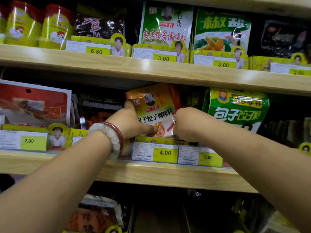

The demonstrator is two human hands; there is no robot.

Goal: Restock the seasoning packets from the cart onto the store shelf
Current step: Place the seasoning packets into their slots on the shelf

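An orange-and-yellow seasoning packet (154,108) stands upright on the middle wooden shelf (151,175), behind the 4.00 price tag (165,153). My left hand (129,121), with a white bead bracelet and a red bangle at the wrist, grips the packet's left edge, thumb up along the side. My right hand (186,125) grips its lower right edge with fingers curled. More packets of the same kind seem to stand behind it. The cart is out of view.
A green packet (235,110) stands right of the held one, red and dark packets (33,105) to the left. The upper shelf (151,71) carries yellow tins (23,26) and green packets (166,26). Yellow price tags line both shelf edges. A dim lower shelf holds more packets (97,214).
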